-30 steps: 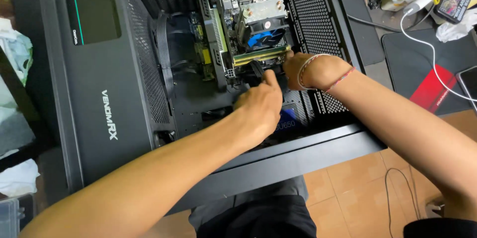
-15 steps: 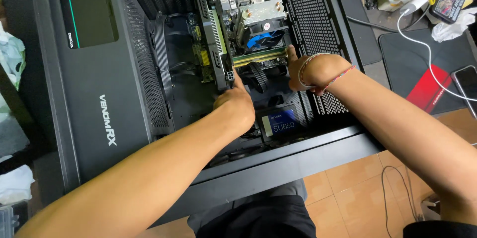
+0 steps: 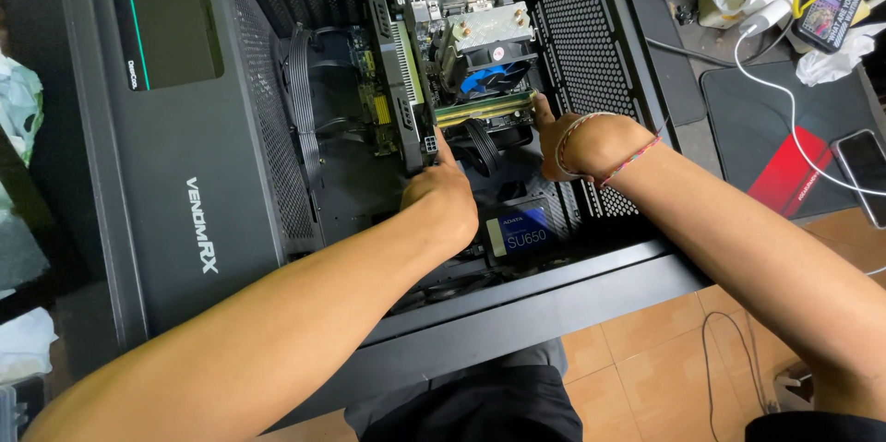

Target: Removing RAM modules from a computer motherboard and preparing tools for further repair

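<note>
Our arms are bare, no sleeves. Right hand (image 3: 591, 142): thin braided bracelets at the wrist, one pale, one multicoloured. Left hand (image 3: 443, 197): nothing worn. Dark trousers below.

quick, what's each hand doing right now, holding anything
Left hand: holds nothing, fist curled, one finger pressing the left end of the memory stick.
Right hand: holds nothing, a fingertip pressing the stick's right end.

Head camera, single view | looks steeply down from above the person's own forearms into an open black computer case (image 3: 185, 174) lying on its side | close range, case interior fills the upper centre | tiled floor (image 3: 646, 340) along the lower edge, cluttered surface (image 3: 784, 101) at upper right | no second view to overlap
</note>
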